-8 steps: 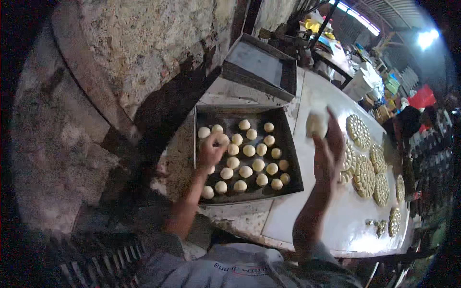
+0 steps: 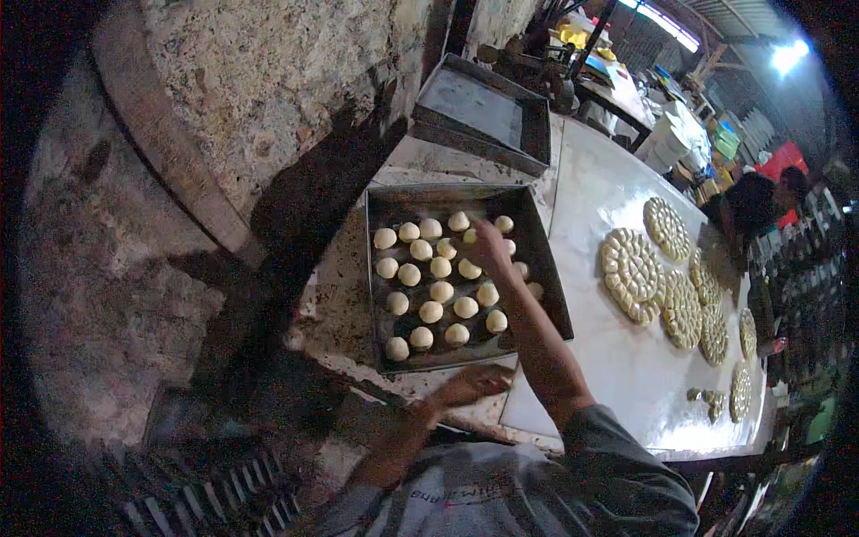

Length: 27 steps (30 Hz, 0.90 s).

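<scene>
A dark square tray point(image 2: 412, 295) holds several pale, round dough balls point(image 2: 430, 311). My right hand point(image 2: 488, 242) reaches into its upper right part, fingertips pressed round a small pale thing among the balls that I cannot make out. Below the tray's front edge my left hand point(image 2: 470, 385) hangs over the worn table edge, fingers loosely bent and apart, holding nothing that I can see.
An empty metal tray point(image 2: 470, 107) sits behind. The white board point(image 2: 573, 385) at right carries several round, patterned dough pieces point(image 2: 635, 277) and small bits. A co-worker point(image 2: 752, 206) stands beyond it. A rough wall point(image 2: 233, 89) rises at left; cluttered shelves stand behind.
My left hand has left the dough balls and moved down to the tray's front. My right hand has swung left from over the white board into the tray.
</scene>
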### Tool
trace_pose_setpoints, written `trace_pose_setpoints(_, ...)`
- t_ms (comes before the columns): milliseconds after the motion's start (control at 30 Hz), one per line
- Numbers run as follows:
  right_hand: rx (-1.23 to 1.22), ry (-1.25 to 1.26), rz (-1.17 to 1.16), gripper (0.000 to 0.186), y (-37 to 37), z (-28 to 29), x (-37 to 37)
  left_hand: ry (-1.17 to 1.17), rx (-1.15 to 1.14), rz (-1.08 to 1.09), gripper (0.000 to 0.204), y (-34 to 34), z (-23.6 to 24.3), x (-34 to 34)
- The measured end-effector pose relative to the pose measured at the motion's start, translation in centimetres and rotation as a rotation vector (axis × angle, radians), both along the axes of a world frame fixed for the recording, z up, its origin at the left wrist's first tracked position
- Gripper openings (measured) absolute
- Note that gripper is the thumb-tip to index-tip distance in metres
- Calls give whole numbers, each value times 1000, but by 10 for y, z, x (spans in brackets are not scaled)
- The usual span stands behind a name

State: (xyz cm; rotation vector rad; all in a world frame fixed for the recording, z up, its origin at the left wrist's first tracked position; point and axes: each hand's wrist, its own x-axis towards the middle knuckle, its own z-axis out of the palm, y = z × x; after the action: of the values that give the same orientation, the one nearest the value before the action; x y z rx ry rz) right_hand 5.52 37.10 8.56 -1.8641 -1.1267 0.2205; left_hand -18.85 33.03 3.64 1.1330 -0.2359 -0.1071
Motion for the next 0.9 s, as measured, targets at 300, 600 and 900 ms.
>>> trace_pose_setpoints(300,-295,-445,-1046,10,-435,-76,-3,-427,924,-98,39,-166,-35,44)
trace_pose_setpoints(600,601,369,-1423,18,-720,-117,-1,-452,1112,-176,17,-369,-34,243)
trace_pose_setpoints(900,115,-228,-1583,12,-748,-117,11,-787,1286,196,37,-662,-44,372)
